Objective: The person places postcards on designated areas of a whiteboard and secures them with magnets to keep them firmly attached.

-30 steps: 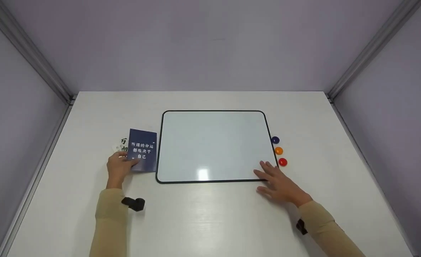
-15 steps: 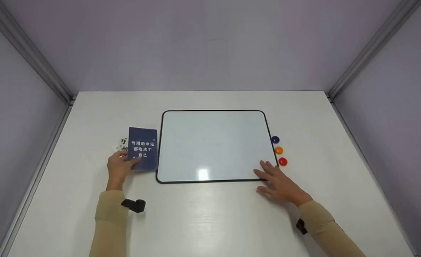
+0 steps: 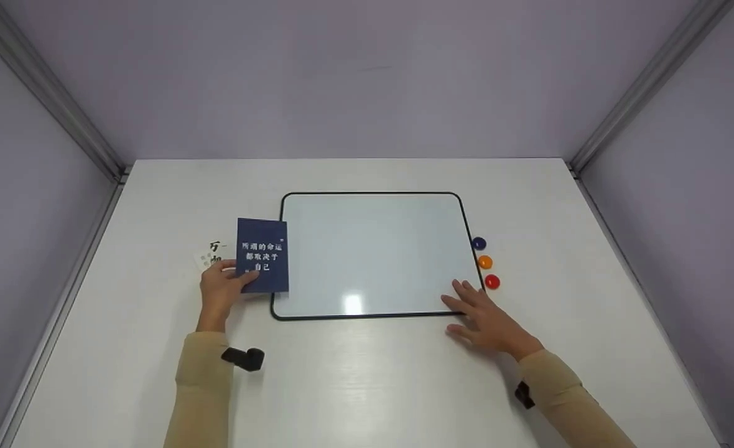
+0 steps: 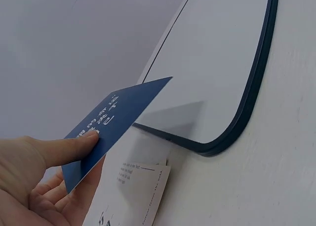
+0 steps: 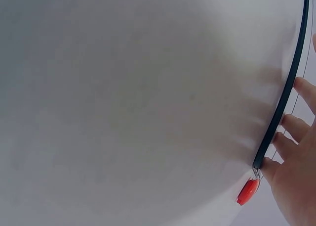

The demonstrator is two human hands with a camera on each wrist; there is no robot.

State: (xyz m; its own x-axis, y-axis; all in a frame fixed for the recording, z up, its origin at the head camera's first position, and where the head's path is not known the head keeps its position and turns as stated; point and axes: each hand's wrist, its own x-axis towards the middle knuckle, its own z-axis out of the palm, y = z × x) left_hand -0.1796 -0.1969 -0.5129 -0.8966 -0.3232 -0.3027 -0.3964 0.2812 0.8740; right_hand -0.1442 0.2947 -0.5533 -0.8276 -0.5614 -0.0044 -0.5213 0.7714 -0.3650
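Note:
My left hand (image 3: 221, 292) pinches a dark blue card (image 3: 263, 255) with white Chinese characters, thumb on its face and the other fingers behind. The card is raised and tilted, its right edge overlapping the left frame of a whiteboard (image 3: 373, 249) and casting a shadow on it in the left wrist view. Below the card lie pale printed cards (image 4: 143, 186), partly hidden by the hand in the head view. My right hand (image 3: 488, 320) rests spread on the whiteboard's lower right corner, its fingertips at the black frame in the right wrist view.
Blue (image 3: 479, 243), orange (image 3: 485, 262) and red (image 3: 492, 282) round magnets lie in a column along the whiteboard's right edge. The white table (image 3: 354, 386) meets pale walls at the back and both sides.
The left hand has carried the blue card rightward and slightly away, from beside the whiteboard to over its left edge, uncovering more of the pale card. The right hand stays put.

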